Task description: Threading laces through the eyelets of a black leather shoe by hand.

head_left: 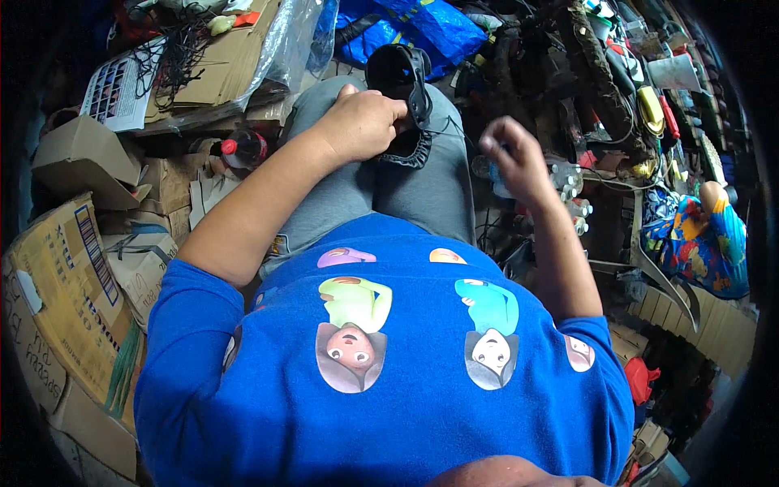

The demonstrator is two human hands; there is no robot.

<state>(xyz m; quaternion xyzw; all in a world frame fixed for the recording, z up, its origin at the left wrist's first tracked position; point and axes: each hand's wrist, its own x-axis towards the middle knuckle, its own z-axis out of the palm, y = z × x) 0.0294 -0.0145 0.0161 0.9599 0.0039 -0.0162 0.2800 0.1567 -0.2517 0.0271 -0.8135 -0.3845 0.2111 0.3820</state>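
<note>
A black shoe-like item (pixel 418 104) with a wide opening, a strap and a gathered lower edge rests on my thighs, over grey trousers. My left hand (pixel 365 123) is closed on its left side, fingers tucked into it. From its right side a thin dark thread (pixel 451 122) trails toward my right hand (pixel 518 158). That hand is raised beside my right knee, apart from the shoe, its fingers curled together and slightly blurred. What it pinches is too small to make out.
Cardboard boxes (pixel 85 162) and a red-capped bottle (pixel 243 148) stand at the left. Black cords (pixel 174 69) lie on flat cardboard at the far left. A blue plastic bag (pixel 438 32) is ahead. Clear bottles (pixel 572 191) and a curved blade (pixel 669 284) are at the right.
</note>
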